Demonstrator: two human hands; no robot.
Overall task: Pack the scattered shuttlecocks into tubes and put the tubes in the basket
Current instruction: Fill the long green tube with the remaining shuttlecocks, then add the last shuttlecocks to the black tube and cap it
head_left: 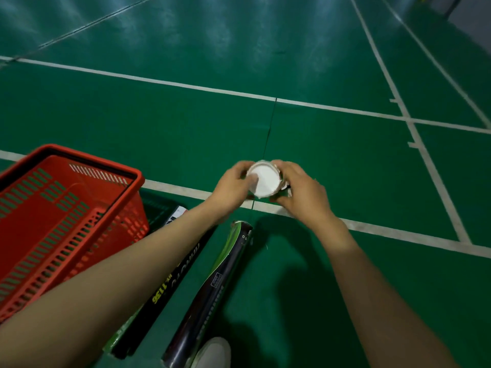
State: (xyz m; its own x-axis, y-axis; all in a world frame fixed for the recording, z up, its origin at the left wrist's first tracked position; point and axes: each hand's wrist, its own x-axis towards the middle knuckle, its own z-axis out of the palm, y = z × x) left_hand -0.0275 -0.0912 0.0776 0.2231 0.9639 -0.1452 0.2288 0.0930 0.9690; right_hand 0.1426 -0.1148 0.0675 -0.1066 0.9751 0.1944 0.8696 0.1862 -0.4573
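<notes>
Two hands are in view, the left hand [231, 189] and the right hand [300, 197], and their fingers [240, 167] hold one capped tube [263, 181]. Three tubes can be counted in all. Below the fingers two more lie on the floor [345, 168]: one black-and-green tube [212, 285] and one black tube with yellow lettering [172, 285]. A green edge [117, 338] beside the latter may be a fourth; that cannot be told. One red basket [93, 160] stands left of the fingers. One white shoe [212, 351] shows far below them.
</notes>
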